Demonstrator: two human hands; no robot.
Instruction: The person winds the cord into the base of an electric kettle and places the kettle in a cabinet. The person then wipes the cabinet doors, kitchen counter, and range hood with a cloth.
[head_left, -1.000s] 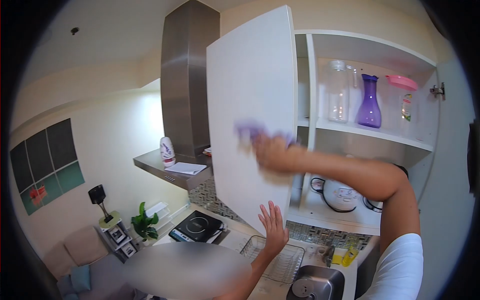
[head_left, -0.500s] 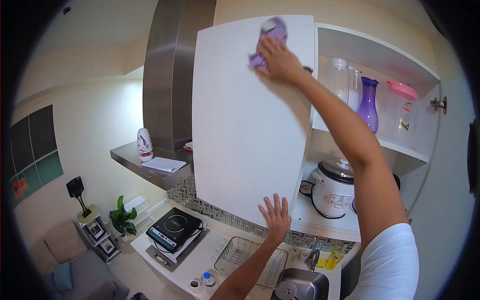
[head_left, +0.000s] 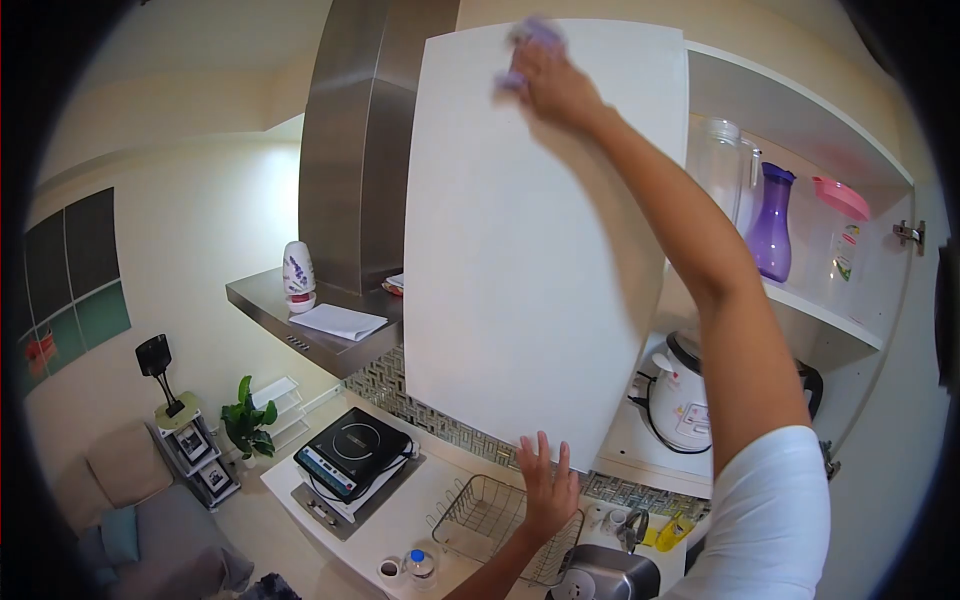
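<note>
A purple cloth [head_left: 540, 32] is pressed to the upper part of a white cabinet door [head_left: 520, 260] by my right hand [head_left: 558, 88], whose shape is a little blurred. My arm stretches up across the door's right side. Low down, my left hand [head_left: 548, 490] has its fingers spread, at the bottom edge of the door. Whether its fingertips bear on the door I cannot tell. The door stands swung out beside the open cabinet shelves [head_left: 820, 310].
The shelves hold a clear pitcher [head_left: 718, 170], a purple carafe [head_left: 770, 225], a pink-lidded jug [head_left: 843, 225] and a rice cooker [head_left: 682, 405]. Below are a dish rack [head_left: 480, 510], a sink [head_left: 610, 575] and an induction cooktop [head_left: 355, 450]. A steel range hood [head_left: 350, 170] adjoins the door.
My right hand has moved with the cloth up toward the door's top edge. The door appears further right in view. My left hand remains low by its bottom edge.
</note>
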